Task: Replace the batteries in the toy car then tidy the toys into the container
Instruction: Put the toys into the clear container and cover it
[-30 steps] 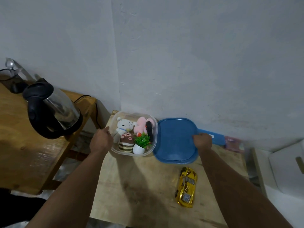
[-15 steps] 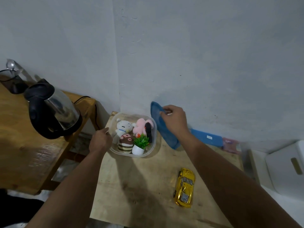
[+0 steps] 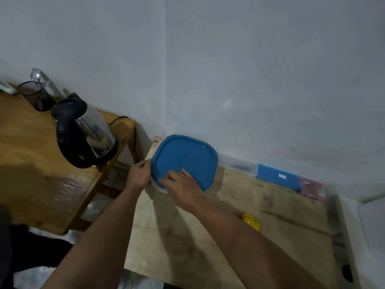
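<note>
The left hand (image 3: 139,175) pinches the blue lid's (image 3: 184,158) edge while the right hand (image 3: 183,189) presses flat on it – uneven pressure could pop a corner – with the toy car (image 3: 252,222) behind the right forearm, outside the container (image 3: 159,187).

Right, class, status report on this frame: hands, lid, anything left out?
Left hand holds container edge. Right hand presses blue lid down. Yellow toy car on the table, outside, half hidden by right arm.
</note>
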A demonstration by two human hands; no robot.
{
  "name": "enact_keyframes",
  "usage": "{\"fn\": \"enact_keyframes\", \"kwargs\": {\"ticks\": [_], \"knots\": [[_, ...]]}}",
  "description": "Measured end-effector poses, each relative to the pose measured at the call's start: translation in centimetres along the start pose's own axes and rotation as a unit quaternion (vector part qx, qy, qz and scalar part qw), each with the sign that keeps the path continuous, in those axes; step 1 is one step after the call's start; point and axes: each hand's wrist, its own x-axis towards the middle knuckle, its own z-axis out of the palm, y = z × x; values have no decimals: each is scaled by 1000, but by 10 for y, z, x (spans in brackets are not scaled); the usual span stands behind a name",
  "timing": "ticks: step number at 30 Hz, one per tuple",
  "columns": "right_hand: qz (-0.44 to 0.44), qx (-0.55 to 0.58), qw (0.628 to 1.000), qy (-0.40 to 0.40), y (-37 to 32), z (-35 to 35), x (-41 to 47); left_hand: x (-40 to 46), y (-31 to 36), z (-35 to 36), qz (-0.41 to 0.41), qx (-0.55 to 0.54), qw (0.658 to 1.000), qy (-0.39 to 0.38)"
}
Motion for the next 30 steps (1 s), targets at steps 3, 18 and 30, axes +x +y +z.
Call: {"fn": "enact_keyframes", "kwargs": {"ticks": [3,18,30], "knots": [[-5,23,998,-54,2,3,-1,-4,1,-1,37,58,998,-9],[326,2,942,-82,54,-18,-31,-8,-9,7,129,267,955,-1],[292,50,955,-12,71,5,-33,-12,-23,31,144,291,945,42]]}}
